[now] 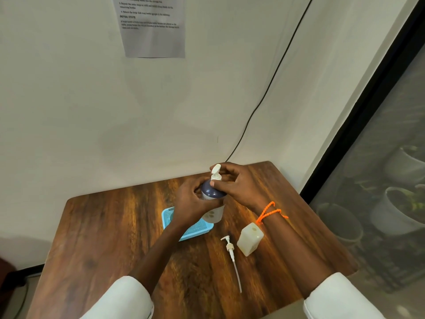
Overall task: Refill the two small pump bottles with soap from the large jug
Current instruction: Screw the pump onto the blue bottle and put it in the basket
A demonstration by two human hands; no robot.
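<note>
Gripping the body of a pump bottle [215,214], the left hand [192,203] wraps its fingers round the pale lower part just under the dark blue shoulder. The bottle stands upright at the middle of the wooden tabletop [110,226], its base at the near right edge of a small light-blue tray [169,218], which lies flat beneath the left wrist. Whether the base rests on the tray or just beside it cannot be told, since the hand covers that spot.

The right hand [236,185] comes in from the right and closes on the top of the same bottle: its thumb presses against the blue shoulder at the white collar, and its fingers curl behind the white pump head [216,170], whose spout points up and away toward the wall. An orange cord bracelet [271,212] circles the right wrist.

Nearer the camera and to the right, a second bottle [249,239], translucent, squarish and without a pump, lies tilted on the tabletop just below the right forearm. Just to its left lies a loose white pump [231,249] on its side, head toward the wall, its long clear dip tube running toward the near edge; pump and squarish bottle are close but apart.

White sleeves [124,298] cover both forearms at the bottom of the view. A printed sheet [153,26] hangs on the wall, and a black cable [271,81] runs down it to the tabletop's far edge.
</note>
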